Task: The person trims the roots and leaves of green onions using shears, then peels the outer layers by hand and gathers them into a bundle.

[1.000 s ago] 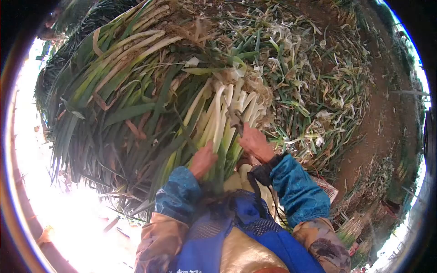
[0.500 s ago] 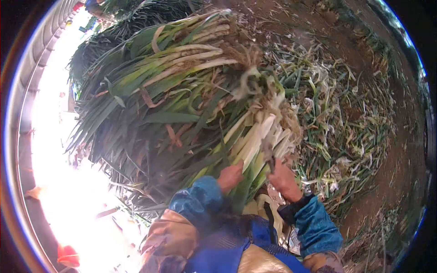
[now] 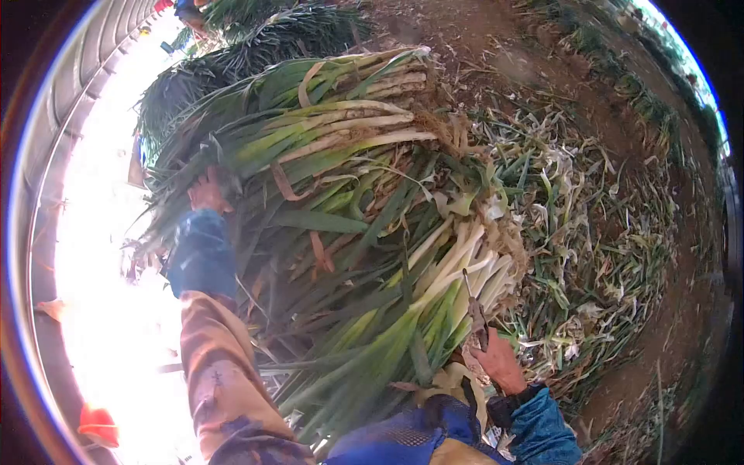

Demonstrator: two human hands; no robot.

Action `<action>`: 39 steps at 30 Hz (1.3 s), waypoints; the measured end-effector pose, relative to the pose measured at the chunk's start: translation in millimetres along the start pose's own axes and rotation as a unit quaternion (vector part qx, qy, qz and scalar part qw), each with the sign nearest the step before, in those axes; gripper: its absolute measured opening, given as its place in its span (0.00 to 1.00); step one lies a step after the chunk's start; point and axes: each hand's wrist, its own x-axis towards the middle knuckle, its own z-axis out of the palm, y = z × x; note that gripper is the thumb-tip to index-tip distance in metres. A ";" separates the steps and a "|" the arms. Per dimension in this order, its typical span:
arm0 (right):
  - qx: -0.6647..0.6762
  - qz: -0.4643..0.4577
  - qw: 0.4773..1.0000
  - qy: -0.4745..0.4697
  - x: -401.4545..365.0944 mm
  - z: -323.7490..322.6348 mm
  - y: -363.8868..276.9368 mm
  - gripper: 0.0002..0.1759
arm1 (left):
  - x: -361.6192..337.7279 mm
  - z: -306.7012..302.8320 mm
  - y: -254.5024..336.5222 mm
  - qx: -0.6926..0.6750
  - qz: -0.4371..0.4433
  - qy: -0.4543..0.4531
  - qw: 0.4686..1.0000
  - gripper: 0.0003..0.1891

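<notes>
My left hand [image 3: 208, 192] reaches to the leafy ends at the upper left of the leek pile [image 3: 310, 232]; its fingers look spread against the leaves. Near the lower right, my right hand [image 3: 500, 361] is closed round the dark handle of a knife-like tool [image 3: 476, 306], which points up beside the white stalks. These pale leeks [image 3: 457, 263] lie with their roots to the right and green leaves towards my body. Another bundle of leeks [image 3: 349, 124], bound with a tan band [image 3: 308, 84], rests higher on the pile.
Leaf scraps [image 3: 581, 232] cover the ground at the right, beside bare brown soil [image 3: 473, 31]. More green bundles [image 3: 256, 50] lie at the top left, where part of a person [image 3: 188, 14] shows. An orange object [image 3: 98, 425] is at the lower left.
My left hand has left the pale stalks and moved far up and left to the leaf ends. My right hand, still holding the tool, appears lower in view.
</notes>
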 end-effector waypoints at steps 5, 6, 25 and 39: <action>-0.024 0.030 0.998 -0.053 2.2 -1.3 -31.6 0.32 | -26.4 39.5 12.9 -0.129 -0.018 0.039 0.991 0.34; -0.047 0.004 0.998 -0.050 8.4 5.2 -30.5 0.32 | -46.4 29.1 19.7 -0.125 -0.008 0.020 0.992 0.32; -0.056 -0.121 0.988 -0.077 7.1 40.9 -70.6 0.30 | -339.5 -6.3 126.7 -0.098 0.309 -0.343 0.882 0.29; 0.045 -0.093 0.991 -0.089 7.3 29.2 -60.6 0.26 | -211.9 112.5 255.0 -0.320 0.223 -0.031 0.920 0.13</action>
